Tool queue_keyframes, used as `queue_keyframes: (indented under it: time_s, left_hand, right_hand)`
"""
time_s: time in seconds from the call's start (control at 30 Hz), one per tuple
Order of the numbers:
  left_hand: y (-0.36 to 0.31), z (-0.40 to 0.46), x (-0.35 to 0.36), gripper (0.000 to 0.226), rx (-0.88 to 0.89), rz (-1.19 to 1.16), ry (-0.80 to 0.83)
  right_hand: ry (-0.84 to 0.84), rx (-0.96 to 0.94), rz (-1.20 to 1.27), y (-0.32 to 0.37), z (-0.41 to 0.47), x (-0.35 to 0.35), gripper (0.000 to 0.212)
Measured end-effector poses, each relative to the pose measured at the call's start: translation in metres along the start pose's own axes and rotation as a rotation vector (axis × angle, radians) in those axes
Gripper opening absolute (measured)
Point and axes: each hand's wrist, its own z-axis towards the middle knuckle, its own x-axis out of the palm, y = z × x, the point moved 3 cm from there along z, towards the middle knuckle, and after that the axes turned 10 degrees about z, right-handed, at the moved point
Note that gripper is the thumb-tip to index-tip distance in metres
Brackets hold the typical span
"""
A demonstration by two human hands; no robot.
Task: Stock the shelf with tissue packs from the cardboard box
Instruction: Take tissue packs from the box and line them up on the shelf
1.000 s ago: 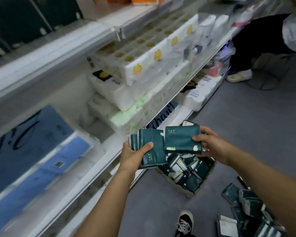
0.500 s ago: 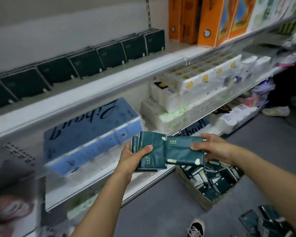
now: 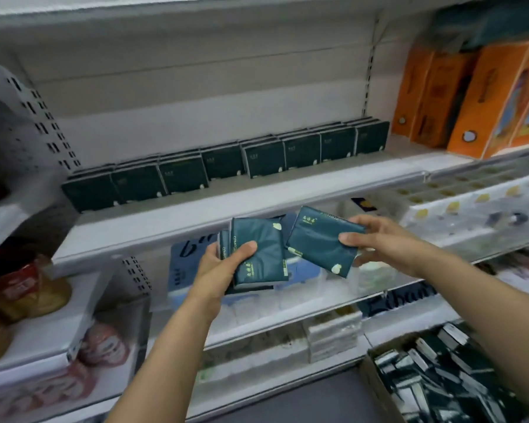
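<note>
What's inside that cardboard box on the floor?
The cardboard box holds a jumbled heap of dark green tissue packs. What lies beneath the top layer is covered, and the person's right arm hides part of it.

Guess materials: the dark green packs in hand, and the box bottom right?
Dark green tissue packs: soft plastic film, probably; slight sheen, wrinkles, and they dent under the fingers. Brown cardboard box: matte brown board, open top, likely corrugated, though the edge is too blurred to confirm.
</note>
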Motion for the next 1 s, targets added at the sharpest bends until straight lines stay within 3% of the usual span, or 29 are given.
queue_keyframes:
  time_s: [0.13,0.37,0.5,0.6,0.8,1.0]
  left_hand:
    - [-0.024,0.02,-0.021,0.065,0.026,-0.04,-0.076]
    - [-0.056,0.069,-0.065,0.056,0.061,-0.142,-0.277]
    - [-0.069,0.096,-0.086,0.063,0.07,-0.134,-0.371]
    - [-0.068,0.114,-0.096,0.061,0.046,-0.149,-0.448]
    - [-0.058,0.133,-0.107,0.059,-0.002,-0.173,-0.558]
    - [-0.059,0.139,-0.111,0.056,-0.017,-0.188,-0.586]
  right_hand:
    - [-0.048,-0.12,-0.006,0.027,0.041,0.013,0.026]
    - [-0.017,-0.321,-0.098,0.077,0.148,0.049,0.028]
    - [0.086,-0.351,-0.33,0.082,0.204,0.075,0.033]
    - [0.22,-0.402,-0.66,0.076,0.238,0.096,0.039]
    - [0.204,-0.655,-1.181,0.084,0.265,0.13,0.065]
    - [0.208,-0.903,-1.361,0.081,0.286,0.152,0.067]
